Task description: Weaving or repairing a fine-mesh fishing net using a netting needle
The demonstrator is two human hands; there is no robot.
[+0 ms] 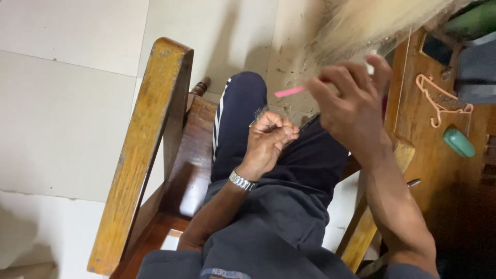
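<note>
I sit in a wooden chair and look down at my lap. My left hand (268, 142), with a metal watch (242, 181) on its wrist, is closed over a small dark bristly object (260, 112) above my thigh. Further out, my right hand (351, 106) is raised, its fingers pinched on a thin pink strip (290, 92) that sticks out to the left. A bundle of pale straw-like fibres (372, 23) hangs blurred just beyond that hand.
The chair's wooden arm (147, 150) runs along my left side, above a pale tiled floor (62, 103). At right a dark wooden surface (423, 124) carries a pink hanger-shaped piece (439, 101) and a small green object (459, 142).
</note>
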